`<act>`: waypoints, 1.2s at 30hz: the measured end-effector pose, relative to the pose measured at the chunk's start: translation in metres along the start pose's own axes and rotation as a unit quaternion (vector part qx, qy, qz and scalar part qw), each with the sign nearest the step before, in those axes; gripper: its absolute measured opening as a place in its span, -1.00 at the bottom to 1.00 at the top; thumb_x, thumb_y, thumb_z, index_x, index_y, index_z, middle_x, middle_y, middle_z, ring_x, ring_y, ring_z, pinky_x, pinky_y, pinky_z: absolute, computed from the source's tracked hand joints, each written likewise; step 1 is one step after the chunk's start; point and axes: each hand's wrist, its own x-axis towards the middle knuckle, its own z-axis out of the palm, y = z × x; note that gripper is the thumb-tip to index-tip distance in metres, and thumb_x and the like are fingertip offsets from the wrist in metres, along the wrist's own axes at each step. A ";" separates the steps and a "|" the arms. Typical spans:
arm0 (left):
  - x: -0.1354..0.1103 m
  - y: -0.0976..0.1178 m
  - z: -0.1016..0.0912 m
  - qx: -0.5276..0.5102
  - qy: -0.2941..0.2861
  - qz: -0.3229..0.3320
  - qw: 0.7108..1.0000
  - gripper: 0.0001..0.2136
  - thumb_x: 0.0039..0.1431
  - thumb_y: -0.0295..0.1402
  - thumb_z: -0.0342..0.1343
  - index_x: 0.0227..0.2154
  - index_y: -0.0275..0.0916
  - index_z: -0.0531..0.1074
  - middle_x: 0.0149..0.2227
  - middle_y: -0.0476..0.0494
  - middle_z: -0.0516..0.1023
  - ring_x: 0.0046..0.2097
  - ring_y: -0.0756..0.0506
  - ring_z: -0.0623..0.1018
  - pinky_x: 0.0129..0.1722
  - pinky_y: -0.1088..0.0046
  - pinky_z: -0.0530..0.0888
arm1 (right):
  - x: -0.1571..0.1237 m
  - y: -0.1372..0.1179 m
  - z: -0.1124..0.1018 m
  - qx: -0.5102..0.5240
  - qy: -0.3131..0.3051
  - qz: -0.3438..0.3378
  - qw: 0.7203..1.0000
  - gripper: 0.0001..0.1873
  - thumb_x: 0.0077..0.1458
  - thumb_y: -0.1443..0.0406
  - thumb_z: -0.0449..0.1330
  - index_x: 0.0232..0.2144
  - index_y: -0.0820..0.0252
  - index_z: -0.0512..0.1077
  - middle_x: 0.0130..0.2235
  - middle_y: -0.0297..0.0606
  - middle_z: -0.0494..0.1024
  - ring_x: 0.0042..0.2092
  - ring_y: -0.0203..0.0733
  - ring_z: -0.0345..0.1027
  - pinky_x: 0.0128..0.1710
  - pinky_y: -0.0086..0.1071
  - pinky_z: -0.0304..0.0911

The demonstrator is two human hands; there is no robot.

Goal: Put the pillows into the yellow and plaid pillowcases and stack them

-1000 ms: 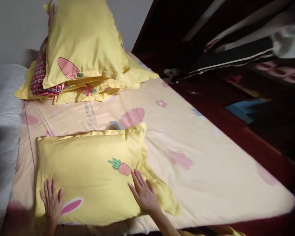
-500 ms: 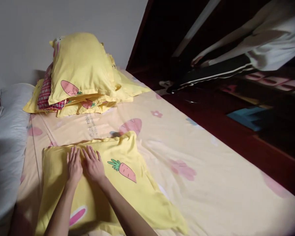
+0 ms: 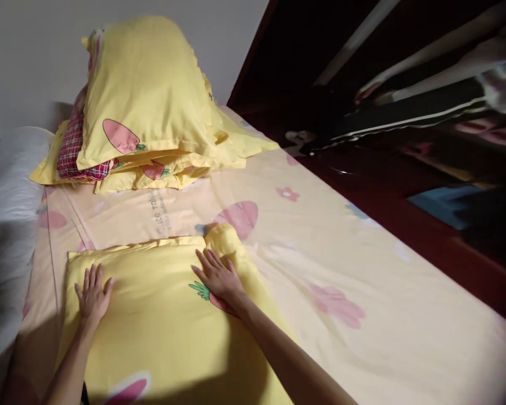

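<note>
A yellow pillow [image 3: 152,320] with a carrot print lies flat on the bed, its near end cut off by the bottom of the view. On its left part rests my left hand [image 3: 93,293], palm down with the fingers spread. My right hand [image 3: 220,277] lies flat near the far right corner, partly covering the carrot print. Neither hand grasps anything. Beyond them, a stack of yellow pillows [image 3: 147,84] stands against the wall, with a red plaid pillow [image 3: 71,143] tucked in at its left side.
The bed sheet [image 3: 320,253] is cream with pink prints. Along the left edge lies a grey-white padded roll [image 3: 10,225]. Past the bed's right edge, another person's arms [image 3: 430,67] reach over a dark floor, where a blue object [image 3: 444,203] lies near pink slippers [image 3: 497,132].
My hands have moved apart from the pillow's middle, the left one leftward and the right one rightward onto the carrot print. The view has shifted slightly.
</note>
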 end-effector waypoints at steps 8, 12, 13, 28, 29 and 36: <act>0.013 -0.051 0.014 -0.091 -0.012 -0.043 0.995 -0.46 0.38 -0.08 -0.25 0.35 -0.14 0.05 0.42 -0.20 0.01 0.42 -0.20 0.01 0.35 -0.11 -0.05 | -0.011 0.092 0.020 0.018 -0.002 0.047 0.999 -0.38 0.33 0.08 -0.20 0.30 0.22 0.20 0.27 -0.04 0.32 0.30 0.07 0.12 0.25 0.08 -0.05; 0.007 -0.094 -0.015 -0.091 -0.053 -0.130 0.986 -0.43 0.33 -0.14 -0.12 0.26 -0.44 0.21 0.30 -0.47 0.26 0.32 -0.35 0.25 0.25 0.00 0.27 | -0.011 0.101 -0.010 0.010 -0.022 0.099 0.995 -0.42 0.29 0.19 -0.21 0.11 0.35 0.41 0.11 0.16 0.47 0.18 0.22 0.29 0.11 0.20 0.06; 0.000 -0.088 -0.021 -0.084 -0.032 -0.123 0.988 -0.44 0.33 -0.16 -0.12 0.24 -0.48 0.23 0.29 -0.50 0.26 0.32 -0.38 0.25 0.26 -0.03 0.25 | -0.012 0.087 -0.017 0.009 -0.013 0.107 0.994 -0.43 0.28 0.22 -0.22 0.10 0.36 0.42 0.12 0.19 0.46 0.18 0.22 0.29 0.09 0.18 0.09; -0.100 -0.056 0.007 0.024 0.124 0.054 0.990 -0.46 0.36 -0.18 -0.20 0.37 -0.12 0.00 0.35 -0.22 0.21 0.36 -0.24 0.20 0.31 -0.03 0.16 | -0.087 0.028 -0.015 -0.005 0.057 0.022 0.998 -0.37 0.31 0.06 -0.13 0.30 0.23 0.18 0.26 -0.01 0.33 0.29 0.09 0.17 0.19 0.06 0.09; -0.109 -0.069 0.005 0.020 0.132 0.044 0.990 -0.45 0.37 -0.19 -0.22 0.38 -0.11 -0.05 0.33 -0.24 0.24 0.35 -0.25 0.22 0.30 -0.06 0.17 | -0.098 0.039 -0.020 -0.016 0.065 0.057 0.996 -0.39 0.31 0.09 -0.15 0.27 0.27 0.23 0.23 0.05 0.37 0.27 0.15 0.20 0.15 0.09 0.13; -0.153 0.050 0.021 -0.048 0.148 0.119 0.981 -0.38 0.32 -0.32 -0.15 0.39 -0.06 -0.20 0.35 -0.23 0.20 0.35 -0.24 0.23 0.34 -0.09 0.07 | -0.145 -0.088 -0.034 0.014 0.162 -0.061 0.985 -0.25 0.23 0.32 -0.07 0.42 0.08 -0.16 0.30 -0.12 0.26 0.31 0.04 0.15 0.19 -0.04 0.08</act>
